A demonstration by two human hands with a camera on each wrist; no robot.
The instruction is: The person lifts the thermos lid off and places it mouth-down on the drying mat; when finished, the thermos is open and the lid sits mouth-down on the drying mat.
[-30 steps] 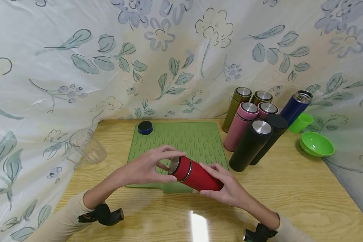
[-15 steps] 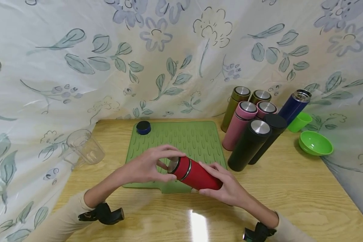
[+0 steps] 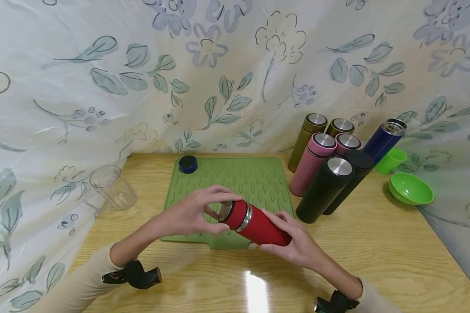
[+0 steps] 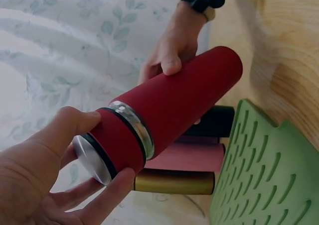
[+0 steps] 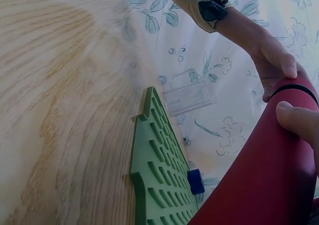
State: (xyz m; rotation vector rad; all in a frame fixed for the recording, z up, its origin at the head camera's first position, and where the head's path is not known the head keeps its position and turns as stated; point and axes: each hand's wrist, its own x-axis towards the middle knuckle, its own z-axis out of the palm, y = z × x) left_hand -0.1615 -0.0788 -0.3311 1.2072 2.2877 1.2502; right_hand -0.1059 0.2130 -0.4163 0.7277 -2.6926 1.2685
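A red thermos (image 3: pixel 264 226) is held tilted above the near edge of the green mat (image 3: pixel 235 174), its top toward the left. My left hand (image 3: pixel 197 213) grips the red lid (image 3: pixel 235 214) between thumb and fingers. Around the bottle's body curls my right hand (image 3: pixel 293 239). Between lid and body shows a silver steel neck (image 4: pixel 134 125), so the lid stands partly off the body in the left wrist view. The bottle's inside is hidden.
A blue cap (image 3: pixel 188 164) lies on the mat's back left corner, and a clear pitcher (image 3: pixel 115 189) stands left. At right are several thermoses (image 3: pixel 317 195), an uncapped blue bottle (image 3: pixel 381 141), a green cup (image 3: pixel 391 161) and a green bowl (image 3: pixel 410 189).
The lid has moved away from the body, and the silver neck now shows as a wider band. Both hands keep their hold, with the right hand slightly farther right.
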